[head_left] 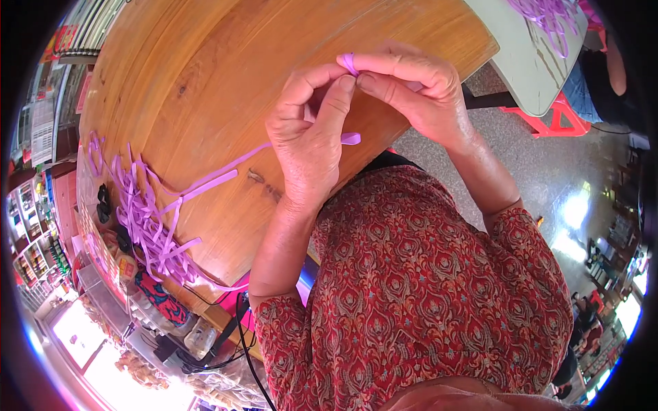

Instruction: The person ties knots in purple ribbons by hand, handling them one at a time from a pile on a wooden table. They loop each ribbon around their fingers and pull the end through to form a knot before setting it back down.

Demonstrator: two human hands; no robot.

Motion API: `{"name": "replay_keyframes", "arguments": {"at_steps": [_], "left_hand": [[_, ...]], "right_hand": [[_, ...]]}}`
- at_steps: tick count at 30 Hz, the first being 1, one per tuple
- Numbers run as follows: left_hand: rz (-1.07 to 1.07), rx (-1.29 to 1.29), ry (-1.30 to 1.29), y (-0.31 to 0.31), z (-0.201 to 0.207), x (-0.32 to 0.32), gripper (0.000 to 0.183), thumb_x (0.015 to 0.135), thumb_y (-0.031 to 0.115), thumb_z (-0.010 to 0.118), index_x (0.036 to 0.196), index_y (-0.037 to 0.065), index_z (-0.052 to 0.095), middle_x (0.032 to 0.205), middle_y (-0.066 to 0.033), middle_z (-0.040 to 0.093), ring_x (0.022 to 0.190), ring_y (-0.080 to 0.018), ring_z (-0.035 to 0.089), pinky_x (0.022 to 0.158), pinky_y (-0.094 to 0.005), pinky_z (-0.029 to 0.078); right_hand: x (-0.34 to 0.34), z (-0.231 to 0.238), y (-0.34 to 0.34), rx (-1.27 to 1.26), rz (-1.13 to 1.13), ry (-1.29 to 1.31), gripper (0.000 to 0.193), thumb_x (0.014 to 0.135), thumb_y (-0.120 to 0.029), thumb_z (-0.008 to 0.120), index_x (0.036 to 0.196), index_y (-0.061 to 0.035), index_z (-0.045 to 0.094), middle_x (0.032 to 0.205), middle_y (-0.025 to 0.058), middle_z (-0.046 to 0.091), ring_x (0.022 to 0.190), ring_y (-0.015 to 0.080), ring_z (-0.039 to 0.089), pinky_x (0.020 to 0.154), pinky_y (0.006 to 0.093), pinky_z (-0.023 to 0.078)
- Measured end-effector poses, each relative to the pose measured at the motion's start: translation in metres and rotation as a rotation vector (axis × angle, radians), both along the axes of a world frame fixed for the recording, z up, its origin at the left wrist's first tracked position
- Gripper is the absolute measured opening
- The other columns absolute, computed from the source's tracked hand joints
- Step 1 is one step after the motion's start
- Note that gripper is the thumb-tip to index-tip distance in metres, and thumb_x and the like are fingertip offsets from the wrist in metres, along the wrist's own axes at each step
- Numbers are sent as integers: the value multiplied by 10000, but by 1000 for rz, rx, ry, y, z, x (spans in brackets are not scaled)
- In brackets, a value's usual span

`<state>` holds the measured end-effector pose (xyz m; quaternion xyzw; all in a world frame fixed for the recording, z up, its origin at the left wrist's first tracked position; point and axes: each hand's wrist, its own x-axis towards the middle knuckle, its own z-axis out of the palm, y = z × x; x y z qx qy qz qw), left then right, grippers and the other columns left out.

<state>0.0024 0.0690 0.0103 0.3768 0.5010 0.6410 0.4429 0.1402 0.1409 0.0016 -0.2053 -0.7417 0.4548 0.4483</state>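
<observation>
Between my two hands, above the wooden table's near right part, a narrow purple ribbon (350, 64) is pinched and looped over a fingertip. My left hand (308, 127) closes thumb and forefinger on it. Opposite, my right hand (419, 92) pinches the same ribbon with thumb and forefinger, the fingertips of both hands almost touching. A flat ribbon end (351, 138) shows beside my left wrist. To the left, a tangled pile of purple ribbons (154, 226) lies at the table's edge, with a few strips trailing toward my left hand. The inner fingers are partly hidden.
The wooden table (226, 75) curves beneath my hands. A pale table (528, 75) at the upper right bears more purple ribbons (548, 20), with a red stool (555, 120) beneath it and a person beside it. A black cable (243, 342) hangs by my left elbow.
</observation>
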Motion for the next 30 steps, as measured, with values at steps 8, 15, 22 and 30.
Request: {"name": "replay_keyframes", "arguments": {"at_steps": [8, 15, 22, 30], "left_hand": [[28, -122, -51, -1, 4, 5, 114, 834, 59, 659, 943, 28, 641, 782, 39, 545, 681, -10, 495, 442, -154, 472], [-64, -38, -227, -5, 3, -1, 102, 851, 68, 639, 945, 30, 639, 865, 4, 624, 760, -38, 566, 477, -164, 468], [-155, 14, -312, -4, 0, -4, 131, 859, 96, 630, 968, 23, 639, 908, -15, 646, 774, -49, 578, 482, -168, 452], [-45, -227, -203, -5, 11, -1, 127, 859, 111, 633, 936, 11, 648, 805, -8, 618, 666, -31, 537, 468, -182, 461]], "right_hand": [[2, 15, -8, 229, -146, -201, 273, 754, 73, 633, 1005, -34, 640, 853, 70, 643, 816, 163, 614, 717, 259, 482], [5, 5, -6, -395, 163, 87, 255, 852, 20, 591, 1107, 15, 582, 960, 39, 617, 902, 95, 581, 821, 222, 465], [7, 19, -9, -650, 300, 160, 308, 865, 18, 564, 1173, 20, 558, 971, 49, 616, 949, 113, 577, 858, 235, 458], [9, 21, -3, 524, -115, -370, 229, 802, 7, 629, 1028, -30, 641, 902, 73, 620, 817, 173, 590, 717, 276, 450]]}}
